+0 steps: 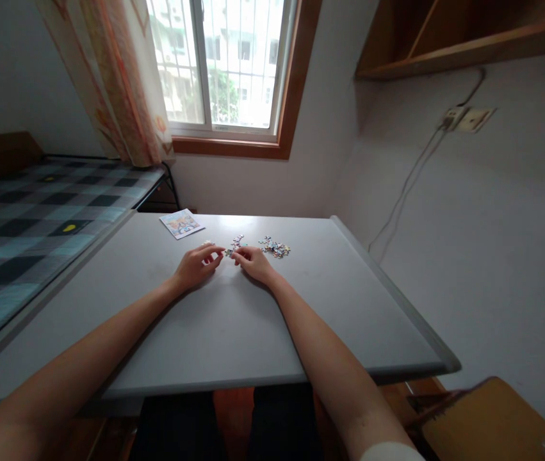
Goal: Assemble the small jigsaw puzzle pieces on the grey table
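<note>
The single head-worn camera looks from above the near edge of the gray tabletop (205, 339), facing forward and downward toward the barred sliding window (234, 70). The wide view places the left hand (198, 264) and right hand (255, 263) at middle distance, near frame centre.

Jigsaw pieces (276, 247): loose, multicoloured.
To your right, the densest pile (280, 250) has overlapping pieces; left of it, you see a smaller scatter (237, 241), with a partly hidden patch (228, 253) just nearer you.
</note>
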Tool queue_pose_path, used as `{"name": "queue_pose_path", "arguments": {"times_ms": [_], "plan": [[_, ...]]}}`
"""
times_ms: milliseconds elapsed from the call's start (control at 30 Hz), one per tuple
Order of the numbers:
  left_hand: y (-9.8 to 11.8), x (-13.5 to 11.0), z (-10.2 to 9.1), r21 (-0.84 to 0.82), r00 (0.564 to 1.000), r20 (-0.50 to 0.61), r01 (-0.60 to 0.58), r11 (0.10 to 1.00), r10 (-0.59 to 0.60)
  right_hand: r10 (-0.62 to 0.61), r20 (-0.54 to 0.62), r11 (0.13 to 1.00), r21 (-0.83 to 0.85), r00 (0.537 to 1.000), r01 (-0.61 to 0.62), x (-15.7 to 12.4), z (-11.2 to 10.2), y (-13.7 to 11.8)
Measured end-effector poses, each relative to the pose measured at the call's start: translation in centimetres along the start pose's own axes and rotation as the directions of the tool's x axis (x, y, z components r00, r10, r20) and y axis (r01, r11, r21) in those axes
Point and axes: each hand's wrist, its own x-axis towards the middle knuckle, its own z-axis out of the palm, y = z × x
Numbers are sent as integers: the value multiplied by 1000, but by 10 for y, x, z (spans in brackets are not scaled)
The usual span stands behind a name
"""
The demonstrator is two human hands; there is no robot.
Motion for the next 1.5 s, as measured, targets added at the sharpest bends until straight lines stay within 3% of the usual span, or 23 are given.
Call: {"name": "queue_pose_path", "arguments": {"times_ms": [200,400,567,767,1200,1333,1500], "plan": [[-4,1,2,23,1000,-12,4,1000,-3,39,-13,999,-20,999,-39,0,-1,0],[-5,3,1,149,999,-19,37,988,-34,128,-194,988,-56,973,-142,6,-13,5],[-3,5,-1,357,979,-128,195,913,-159,213,-297,962,-105,931,-253,9,-19,9],[-5,3,3,431,938,-105,343,835,-331,227,-346,955,-103,910,-277,9,-20,17],[-10,0,2,444,920,82,309,841,-382,188,-276,957,-165,943,-239,7,-18,10],[-8,0,0,446,931,11,322,835,-365,141,-245,962,-194,959,-191,5,-14,7],[-9,1,2,458,908,-92,403,792,-409,141,-243,933,-293,960,-211,4,-14,7]]}}
